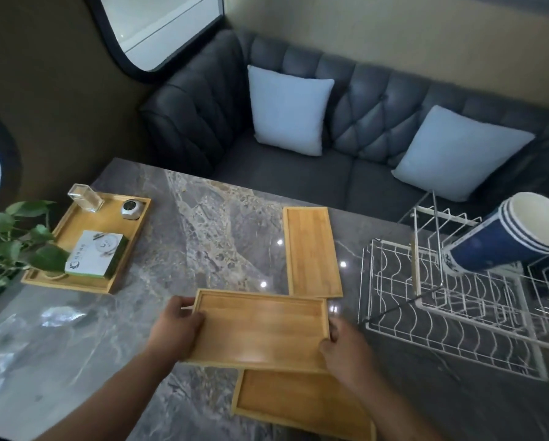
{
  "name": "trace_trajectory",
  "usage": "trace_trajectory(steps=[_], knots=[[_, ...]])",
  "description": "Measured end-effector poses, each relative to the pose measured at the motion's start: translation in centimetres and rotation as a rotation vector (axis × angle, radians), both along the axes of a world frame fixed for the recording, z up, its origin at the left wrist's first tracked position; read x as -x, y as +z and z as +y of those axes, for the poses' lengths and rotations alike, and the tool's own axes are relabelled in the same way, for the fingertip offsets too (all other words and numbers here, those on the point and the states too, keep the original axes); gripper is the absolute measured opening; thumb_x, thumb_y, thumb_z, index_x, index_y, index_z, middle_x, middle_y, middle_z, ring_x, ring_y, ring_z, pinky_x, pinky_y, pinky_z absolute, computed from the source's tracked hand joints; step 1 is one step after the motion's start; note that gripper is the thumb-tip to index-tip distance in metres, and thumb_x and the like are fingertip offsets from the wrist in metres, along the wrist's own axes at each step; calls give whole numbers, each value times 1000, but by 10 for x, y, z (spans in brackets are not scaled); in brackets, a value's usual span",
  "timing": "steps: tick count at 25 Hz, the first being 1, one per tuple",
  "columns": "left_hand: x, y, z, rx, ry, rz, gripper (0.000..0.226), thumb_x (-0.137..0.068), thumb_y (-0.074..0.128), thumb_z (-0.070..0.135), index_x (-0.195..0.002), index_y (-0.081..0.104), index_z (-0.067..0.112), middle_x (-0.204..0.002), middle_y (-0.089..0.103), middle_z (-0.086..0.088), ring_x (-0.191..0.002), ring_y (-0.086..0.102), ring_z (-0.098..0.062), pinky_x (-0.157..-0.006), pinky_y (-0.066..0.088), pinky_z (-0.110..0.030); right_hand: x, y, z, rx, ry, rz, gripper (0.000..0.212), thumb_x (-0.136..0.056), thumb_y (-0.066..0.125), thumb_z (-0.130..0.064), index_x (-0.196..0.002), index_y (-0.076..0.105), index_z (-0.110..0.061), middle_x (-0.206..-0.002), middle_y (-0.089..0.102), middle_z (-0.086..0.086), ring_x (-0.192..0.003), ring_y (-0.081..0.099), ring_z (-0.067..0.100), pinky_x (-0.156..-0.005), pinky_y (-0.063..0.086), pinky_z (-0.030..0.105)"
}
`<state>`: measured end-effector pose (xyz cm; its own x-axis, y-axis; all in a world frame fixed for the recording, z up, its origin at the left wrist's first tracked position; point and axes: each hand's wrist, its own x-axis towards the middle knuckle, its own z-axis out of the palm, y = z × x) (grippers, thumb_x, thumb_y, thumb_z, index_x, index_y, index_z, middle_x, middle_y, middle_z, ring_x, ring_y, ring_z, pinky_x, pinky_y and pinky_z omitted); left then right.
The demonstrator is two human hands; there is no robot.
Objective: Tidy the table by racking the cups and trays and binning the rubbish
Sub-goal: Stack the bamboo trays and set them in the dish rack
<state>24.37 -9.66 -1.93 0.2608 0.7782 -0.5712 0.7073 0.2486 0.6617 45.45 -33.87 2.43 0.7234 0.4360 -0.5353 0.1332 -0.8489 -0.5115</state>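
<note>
A bamboo tray (pixel 260 326) is held between both hands over the near middle of the marble table (pixel 209 224). My left hand (pixel 176 326) grips its left end, thumb on the rim. My right hand (pixel 343 345) grips its right end. Partly under it lies a second bamboo tray (pixel 301 405), nearer me. A third bamboo tray (pixel 311 253) lies flat farther back. The white wire rack (pixel 457 313) stands at the right. A stack of blue paper cups (pixel 505 233) lies tilted on the rack's upper tier.
A larger wooden tray (pixel 72 275) at the left carries a clear holder (pixel 85 197), a small round device (pixel 131 209) and a white-green box (pixel 96 254). A leafy plant (pixel 9 246) overhangs the left edge. A grey sofa (pixel 298 173) with two pale cushions runs behind the table.
</note>
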Motion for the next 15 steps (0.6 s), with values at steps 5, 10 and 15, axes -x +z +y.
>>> trace_trajectory(steps=[5,10,15], knots=[[-13,7,-47,-110,-202,97,26,-88,68,25,-113,60,27,-95,70,4,-83,67,-20,-76,56,-39,-3,-6,-56,68,-43,18,28,-84,63,-18,-111,60,-24,-103,74,-1,-95,69,21,-86,55,39],[-22,6,-95,-156,-337,166,39,-86,67,29,-122,60,17,-113,69,-8,-100,66,-28,-86,54,-41,-8,-11,-103,135,-33,-6,24,-84,62,-18,-107,58,-23,-101,73,1,-95,68,24,-83,53,34],[-31,2,-119,-167,-391,283,45,-82,63,40,-124,60,24,-116,70,0,-97,67,-23,-74,48,-35,-9,-16,-131,130,-43,-10,22,-86,60,-13,-107,59,-19,-102,70,5,-95,65,25,-80,50,32]])
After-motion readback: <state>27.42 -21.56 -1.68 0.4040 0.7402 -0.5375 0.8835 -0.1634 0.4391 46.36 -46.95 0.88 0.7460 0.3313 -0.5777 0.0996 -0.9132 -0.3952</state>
